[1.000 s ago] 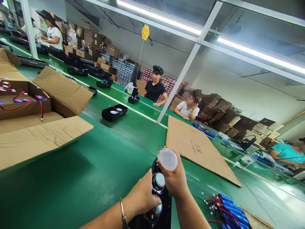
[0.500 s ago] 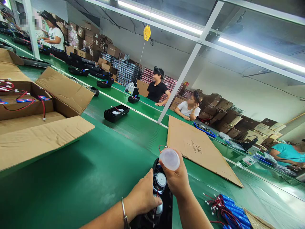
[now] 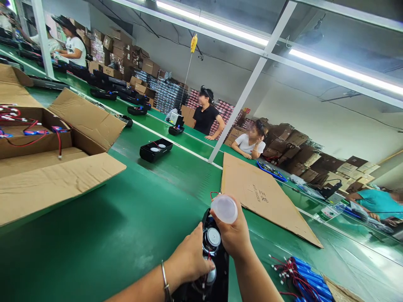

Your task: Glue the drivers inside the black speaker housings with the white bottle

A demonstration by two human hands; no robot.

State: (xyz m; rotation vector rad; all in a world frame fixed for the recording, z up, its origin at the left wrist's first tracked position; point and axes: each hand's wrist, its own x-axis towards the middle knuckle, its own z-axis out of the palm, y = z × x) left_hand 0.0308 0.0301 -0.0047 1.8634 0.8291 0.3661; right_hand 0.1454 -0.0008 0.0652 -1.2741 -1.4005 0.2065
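In front of me a black speaker housing point(image 3: 222, 274) stands on the green bench, with two round silver-backed speakers point(image 3: 213, 238) inside and thin red and black wires. My left hand point(image 3: 192, 256) is closed on its left side, the thumb lying over the lower speaker. At the upper end, my right hand point(image 3: 233, 230) is wrapped around a translucent white plastic bottle point(image 3: 224, 209), its round end facing me. The bottle's other end is hidden behind the fingers. A red wire point(image 3: 214, 193) loops out just beyond it.
An open cardboard box point(image 3: 63, 172) holds wired battery packs at left. Blue battery packs point(image 3: 310, 277) lie at lower right, near a flat cardboard sheet point(image 3: 267, 197). Another speaker housing point(image 3: 155, 150) sits on the green conveyor ahead. Several people work or sit across the line.
Both my hands stay in place on the housing and bottle. Across the line, the person in black has shifted slightly left and turned the head. The housing on the conveyor appears slightly further right.
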